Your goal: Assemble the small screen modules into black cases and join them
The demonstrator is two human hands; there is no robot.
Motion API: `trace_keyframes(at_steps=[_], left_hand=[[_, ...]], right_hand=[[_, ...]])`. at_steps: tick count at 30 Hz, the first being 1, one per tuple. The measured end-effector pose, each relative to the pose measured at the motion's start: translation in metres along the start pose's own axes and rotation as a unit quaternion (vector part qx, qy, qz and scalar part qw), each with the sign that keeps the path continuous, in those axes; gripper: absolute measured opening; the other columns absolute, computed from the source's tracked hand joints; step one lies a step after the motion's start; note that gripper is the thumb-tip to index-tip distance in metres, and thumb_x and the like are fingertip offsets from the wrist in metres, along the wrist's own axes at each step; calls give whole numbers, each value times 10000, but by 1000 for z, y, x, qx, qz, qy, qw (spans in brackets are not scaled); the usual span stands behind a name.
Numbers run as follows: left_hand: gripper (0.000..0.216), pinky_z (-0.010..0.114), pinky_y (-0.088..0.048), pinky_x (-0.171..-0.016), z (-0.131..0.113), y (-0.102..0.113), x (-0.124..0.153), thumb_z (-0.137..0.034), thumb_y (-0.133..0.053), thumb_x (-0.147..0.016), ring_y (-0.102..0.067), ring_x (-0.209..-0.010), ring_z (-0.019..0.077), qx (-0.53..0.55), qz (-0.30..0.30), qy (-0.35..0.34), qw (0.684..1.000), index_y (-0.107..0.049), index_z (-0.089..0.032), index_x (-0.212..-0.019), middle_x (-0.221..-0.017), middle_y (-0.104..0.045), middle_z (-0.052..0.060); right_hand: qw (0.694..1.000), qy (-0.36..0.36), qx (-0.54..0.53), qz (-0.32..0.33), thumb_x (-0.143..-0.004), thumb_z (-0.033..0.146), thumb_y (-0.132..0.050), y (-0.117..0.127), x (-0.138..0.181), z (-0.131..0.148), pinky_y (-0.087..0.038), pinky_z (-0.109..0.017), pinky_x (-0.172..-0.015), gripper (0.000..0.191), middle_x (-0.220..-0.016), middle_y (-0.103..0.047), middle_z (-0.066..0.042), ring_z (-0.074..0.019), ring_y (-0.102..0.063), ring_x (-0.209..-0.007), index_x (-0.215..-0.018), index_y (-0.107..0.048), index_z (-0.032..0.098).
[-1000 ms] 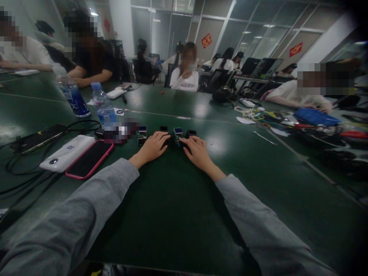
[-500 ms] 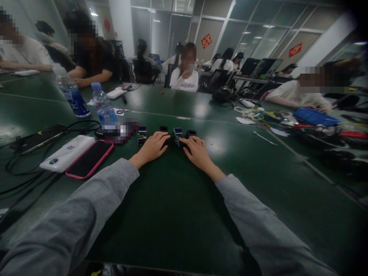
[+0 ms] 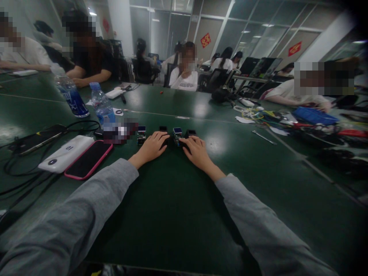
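Both grey-sleeved arms stretch out across the dark green table (image 3: 161, 214), and the hands meet near its middle. The left hand (image 3: 151, 147) lies palm down, fingers close together and curled over a small dark piece (image 3: 169, 141). Whether it actually pinches that piece, I cannot tell. The right hand (image 3: 197, 151) is palm down too, fingers loosely together, fingertips at the same dark piece; its grip is hidden as well. Just beyond the two sets of fingertips stands a small black module with a blue top (image 3: 177, 132), and a second blue-topped module (image 3: 141, 132) sits just left of the left hand. Off to the left lie a pink-cased phone (image 3: 87, 158) and a white power bank (image 3: 66, 153), touching side by side, with black cables (image 3: 83, 124) and two clear plastic water bottles (image 3: 102, 105) behind them. Far right, a blue tray (image 3: 314, 115) sits in front of another person.
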State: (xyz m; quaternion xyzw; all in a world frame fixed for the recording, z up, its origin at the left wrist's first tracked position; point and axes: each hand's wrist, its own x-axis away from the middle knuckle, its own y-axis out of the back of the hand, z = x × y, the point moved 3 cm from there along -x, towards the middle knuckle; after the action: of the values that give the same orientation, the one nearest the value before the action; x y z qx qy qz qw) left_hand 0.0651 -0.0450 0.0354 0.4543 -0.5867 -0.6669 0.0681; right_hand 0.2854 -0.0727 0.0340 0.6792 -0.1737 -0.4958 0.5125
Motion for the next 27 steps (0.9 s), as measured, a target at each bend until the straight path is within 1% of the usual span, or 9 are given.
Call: trace_keyframes(at_steps=[15, 21, 27], left_hand=[[455, 496, -485, -993, 0, 1, 0, -269, -488, -914, -449, -1292, 286, 1, -3, -2, 1000, -432, -192, -1359, -1372, -495, 142], [455, 484, -475, -1009, 0, 0, 0, -276, -485, -918, -436, -1300, 285, -4, 8, 3, 1000, -437, -169, -1357, -1379, -490, 148], [455, 484, -481, -1002, 0, -1, 0, -275, -491, -914, -445, -1293, 287, -8, -2, -3, 1000, -436, -182, -1355, -1372, -498, 143]], right_hand=[[1000, 1, 3, 3, -965, 231, -437, 2, 1, 1, -311, -443, -985, 409, -1217, -606, -80, -287, -408, -1237, -1373, -465, 255], [1000, 1, 13, 7, -966, 232, -440, 0, 0, 1, -309, -440, -986, 405, -1228, -603, -89, -291, -405, -1239, -1370, -470, 242], [1000, 0, 6, 1, -964, 230, -451, 0, 0, 0, -305, -435, -985, 403, -1213, -612, -76, -282, -414, -1231, -1365, -473, 252]])
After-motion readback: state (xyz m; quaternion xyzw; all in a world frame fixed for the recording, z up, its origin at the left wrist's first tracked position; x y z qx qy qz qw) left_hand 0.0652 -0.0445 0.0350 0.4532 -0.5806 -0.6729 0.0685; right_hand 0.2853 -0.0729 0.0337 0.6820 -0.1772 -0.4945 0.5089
